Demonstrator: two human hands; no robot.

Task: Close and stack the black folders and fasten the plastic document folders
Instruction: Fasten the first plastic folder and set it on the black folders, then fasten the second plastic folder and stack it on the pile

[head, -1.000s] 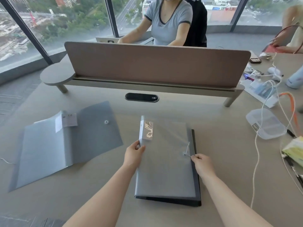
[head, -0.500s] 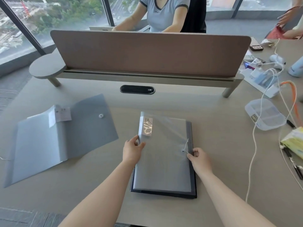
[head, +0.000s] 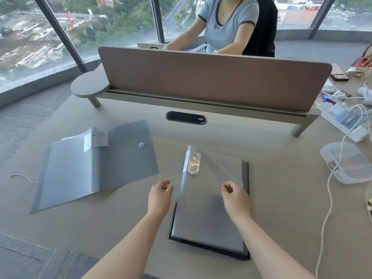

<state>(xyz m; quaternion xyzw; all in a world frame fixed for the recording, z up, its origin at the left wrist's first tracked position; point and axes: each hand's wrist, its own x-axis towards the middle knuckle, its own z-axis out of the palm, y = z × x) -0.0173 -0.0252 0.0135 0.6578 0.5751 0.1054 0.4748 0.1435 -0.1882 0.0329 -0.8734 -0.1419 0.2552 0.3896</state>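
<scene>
A translucent grey plastic document folder (head: pixel 207 218) with a "20" label lies on top of the closed black folders (head: pixel 246 178), whose dark edges show along the right and near sides. My left hand (head: pixel 161 196) hovers just left of this stack, fingers loosely curled and holding nothing. My right hand (head: pixel 235 196) is over the folder's right part, fingertips pinched together at its thin white string (head: pixel 242 185). A second plastic document folder (head: pixel 90 168) lies at the left with its flap open, its round button (head: pixel 141 144) exposed and its string (head: pixel 22 176) trailing on the table.
A brown desk divider (head: pixel 201 77) on a raised shelf runs across the back, with a black cable port (head: pixel 186 117) below it. At the right are a clear plastic box (head: pixel 346 162), white cables (head: pixel 330 178) and small items. A person sits opposite. The table edge is near bottom left.
My left hand has let go of the top folder's left edge and moved off to its left. My right hand has lifted slightly from the button area, fingers pinched. The view has shifted.
</scene>
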